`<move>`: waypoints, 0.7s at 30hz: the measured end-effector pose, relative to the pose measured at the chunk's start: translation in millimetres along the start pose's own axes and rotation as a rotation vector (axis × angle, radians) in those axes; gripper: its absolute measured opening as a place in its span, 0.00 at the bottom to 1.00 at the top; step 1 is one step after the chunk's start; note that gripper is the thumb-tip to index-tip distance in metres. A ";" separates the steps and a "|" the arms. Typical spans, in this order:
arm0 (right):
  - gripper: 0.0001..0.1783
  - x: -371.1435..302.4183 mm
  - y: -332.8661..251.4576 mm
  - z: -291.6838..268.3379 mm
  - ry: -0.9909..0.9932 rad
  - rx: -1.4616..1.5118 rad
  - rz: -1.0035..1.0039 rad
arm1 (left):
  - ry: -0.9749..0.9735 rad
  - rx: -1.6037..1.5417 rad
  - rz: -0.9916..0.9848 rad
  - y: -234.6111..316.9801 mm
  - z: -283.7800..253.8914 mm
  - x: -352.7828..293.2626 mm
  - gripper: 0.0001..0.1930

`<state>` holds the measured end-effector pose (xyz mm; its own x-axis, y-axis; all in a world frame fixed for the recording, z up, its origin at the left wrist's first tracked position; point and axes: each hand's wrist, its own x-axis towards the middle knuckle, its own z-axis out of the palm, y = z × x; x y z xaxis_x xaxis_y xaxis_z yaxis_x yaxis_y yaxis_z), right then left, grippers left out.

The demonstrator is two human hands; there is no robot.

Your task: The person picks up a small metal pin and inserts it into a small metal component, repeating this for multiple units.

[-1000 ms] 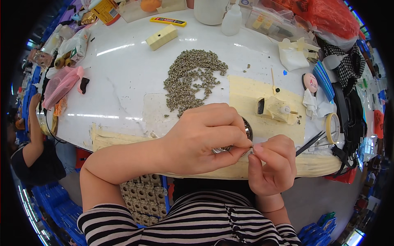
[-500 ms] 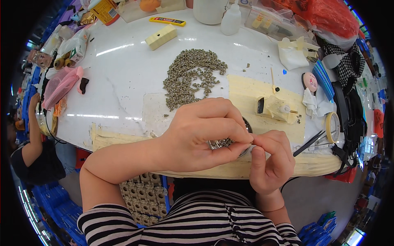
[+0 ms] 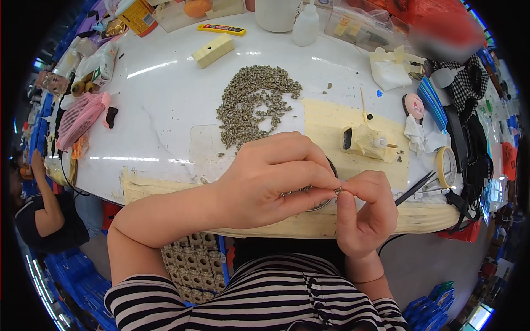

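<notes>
1. Left hand (image 3: 270,179): bare, no glove, no ring or watch visible; fingernails short and unpainted.
2. Right hand (image 3: 367,212): bare likewise; no ring visible on its fingers.
3. Left forearm, centre-left of the frame: bare from wrist to above the elbow, with no sleeve covering it.
4. Right wrist, lower right of centre: a thin band encircles it just below the hand.
5. Striped shirt (image 3: 259,300), bottom centre of the frame: horizontal black and white stripes, short-sleeved, the sleeve hem ending at the upper arm in the lower left.
</notes>
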<state>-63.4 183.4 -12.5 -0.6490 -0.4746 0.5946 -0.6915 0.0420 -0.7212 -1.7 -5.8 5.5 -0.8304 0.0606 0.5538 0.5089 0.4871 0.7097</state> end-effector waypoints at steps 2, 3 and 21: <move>0.08 -0.2 0.5 0.3 0.002 -0.005 -0.009 | -0.002 0.005 -0.005 -0.3 -0.1 -0.1 0.11; 0.07 -0.3 0.8 0.4 0.003 -0.008 -0.014 | -0.005 0.006 -0.001 -0.3 -0.4 0.2 0.10; 0.05 -1.1 1.7 -2.2 -0.026 0.089 0.021 | 0.006 0.002 0.042 -0.3 -0.9 0.8 0.10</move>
<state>-64.5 185.9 -13.6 -0.6537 -0.4970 0.5707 -0.6464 -0.0255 -0.7626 -2.3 -6.7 6.2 -0.8070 0.0760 0.5856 0.5427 0.4864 0.6848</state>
